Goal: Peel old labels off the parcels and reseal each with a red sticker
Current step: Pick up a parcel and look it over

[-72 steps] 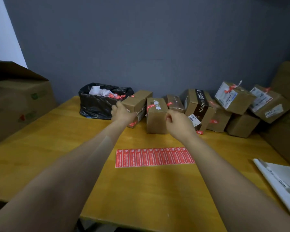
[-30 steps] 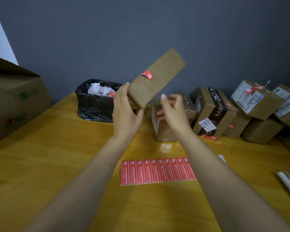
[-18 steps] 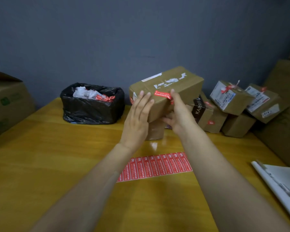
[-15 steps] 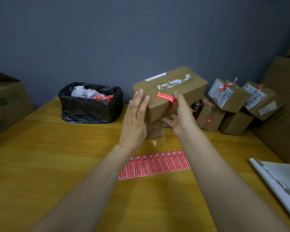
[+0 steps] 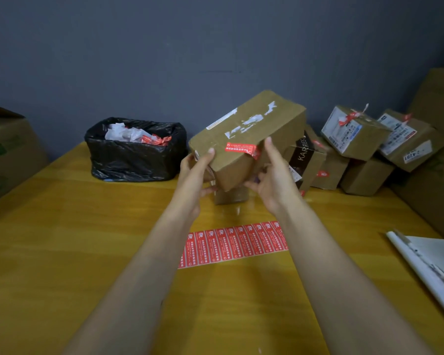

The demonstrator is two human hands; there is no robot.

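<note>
We hold one brown parcel (image 5: 249, 134) up in the air, over the far half of the desk (image 5: 62, 239). It is tipped so one end points up. Our left hand (image 5: 194, 175) has its fingers curled round the near left corner of it. Our right hand (image 5: 273, 178) grips the near right side, with one finger reaching up beside the red sticker (image 5: 239, 149).

The top of the parcel has white scraps (image 5: 249, 119) where a label looks torn away. The red sticker lies across the near top edge. Its right end looks crinkled and not stuck flat.

We think the job now is to finish this parcel. It would be best to set it down on the desk first, near the sheet of red stickers (image 5: 233, 243) in the middle, so it cannot slip. Then one hand can hold it in place while a finger of the other rubs the loose end flat, from the middle outward. The white scraps should be picked off and dropped in the black bag (image 5: 133, 155) by the far edge. We should take care not to bump the pile of parcels (image 5: 356, 139) in the far right corner.
</note>
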